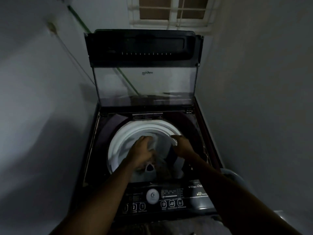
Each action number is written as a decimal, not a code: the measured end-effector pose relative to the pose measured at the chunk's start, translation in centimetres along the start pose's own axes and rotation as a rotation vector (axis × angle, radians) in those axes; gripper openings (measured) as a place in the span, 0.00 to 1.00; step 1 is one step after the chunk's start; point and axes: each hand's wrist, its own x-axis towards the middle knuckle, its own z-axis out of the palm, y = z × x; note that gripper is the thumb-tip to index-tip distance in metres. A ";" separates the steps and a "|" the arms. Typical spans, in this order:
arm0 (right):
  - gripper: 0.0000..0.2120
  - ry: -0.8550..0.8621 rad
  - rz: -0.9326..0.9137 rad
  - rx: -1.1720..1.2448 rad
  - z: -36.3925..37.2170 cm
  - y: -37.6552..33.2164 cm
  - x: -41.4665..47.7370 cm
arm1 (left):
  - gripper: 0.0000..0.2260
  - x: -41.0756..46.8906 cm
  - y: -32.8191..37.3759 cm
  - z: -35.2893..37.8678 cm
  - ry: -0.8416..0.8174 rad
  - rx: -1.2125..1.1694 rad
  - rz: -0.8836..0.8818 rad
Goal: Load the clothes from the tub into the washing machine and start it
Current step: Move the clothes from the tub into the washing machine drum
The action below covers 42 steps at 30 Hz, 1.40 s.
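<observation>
A dark top-loading washing machine (201, 146) stands in front of me with its glass lid (144, 85) raised upright. Both my hands reach over the white drum rim (118, 141). My left hand (141, 150) grips a pale cloth (155, 141) above the drum opening. My right hand (182, 146) holds a dark garment (171, 155) with a white printed edge, which hangs down into the drum. More blurred clothes (162, 165) lie below the hands. How the fingers lie under the fabric is hidden.
The control panel (194, 199) with a round white dial (152, 196) and several buttons faces me at the front. Grey walls close in on both sides. A rounded grey rim (234, 175), perhaps the tub, shows at the machine's right. A barred window (171, 11) is behind.
</observation>
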 end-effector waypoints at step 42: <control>0.19 0.245 0.250 0.048 -9.4 44.3 -19.4 | 0.21 -2.8 30.1 37.9 -0.205 0.146 0.302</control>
